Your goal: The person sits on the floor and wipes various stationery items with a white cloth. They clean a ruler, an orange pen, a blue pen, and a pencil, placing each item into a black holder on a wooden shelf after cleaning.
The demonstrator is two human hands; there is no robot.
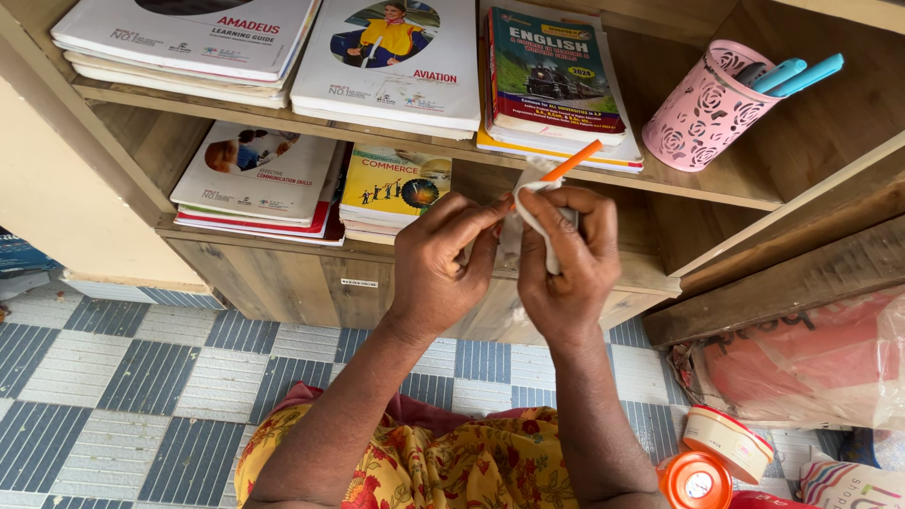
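Observation:
My left hand (436, 264) and my right hand (568, 259) are raised together in front of a wooden shelf unit. An orange pen (571, 161) sticks up from between the fingertips of both hands. My right hand also grips a white cloth (539, 219) wrapped around the pen's lower part. My left hand pinches the pen and cloth from the left. Both hands are closed around these things.
The wooden shelf (716, 184) holds stacks of books (386, 61) on two levels and a pink perforated pen cup (705, 108) with blue pens. A checked tile floor (151, 377) lies below. An orange-lidded jar (695, 481), a round container (728, 441) and a plastic bag (811, 363) sit at right.

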